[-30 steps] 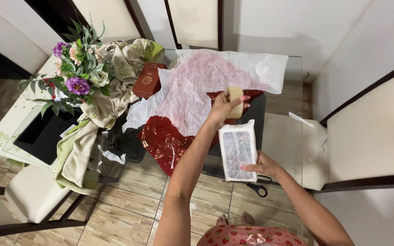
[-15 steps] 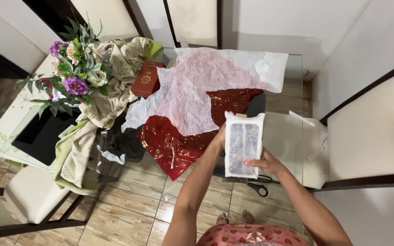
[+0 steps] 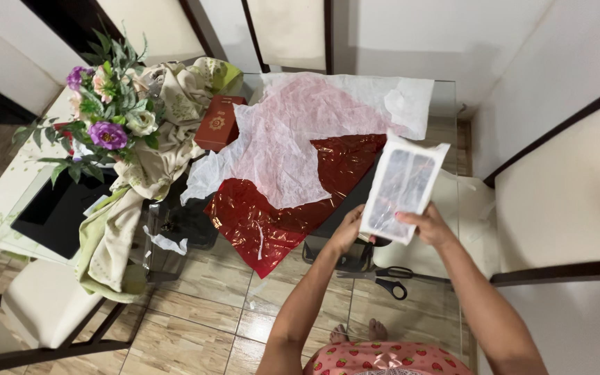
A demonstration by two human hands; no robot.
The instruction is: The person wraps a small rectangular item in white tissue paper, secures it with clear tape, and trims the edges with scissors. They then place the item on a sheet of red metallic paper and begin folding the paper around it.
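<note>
Both hands hold a flat white packet (image 3: pixel 403 187) with a clear window, lifted above the near right part of the glass counter (image 3: pixel 446 104). The right hand (image 3: pixel 430 226) grips its lower right edge, thumb on the front. The left hand (image 3: pixel 347 230) closes on the lower left corner, its fingertips hidden behind the packet. What lies inside the window is too blurred to make out.

Under the hands a dark object (image 3: pixel 345 255) sits on the counter, mostly covered by the left wrist, and black-handled scissors (image 3: pixel 390 279) lie at the near edge, blades partly hidden. The red foil sheet (image 3: pixel 279 208) is overlapped by crumpled white tissue paper (image 3: pixel 314 118) toward the far edge. A red box (image 3: pixel 218 123) lies beside a bunched cloth (image 3: pixel 168 146) and artificial flowers (image 3: pixel 105 111) at the left.

Half a second ago the packet stood nearly upright, lower and closer in; now it is tilted to the right and raised further out, and the left hand has slid from behind it to its lower corner.
</note>
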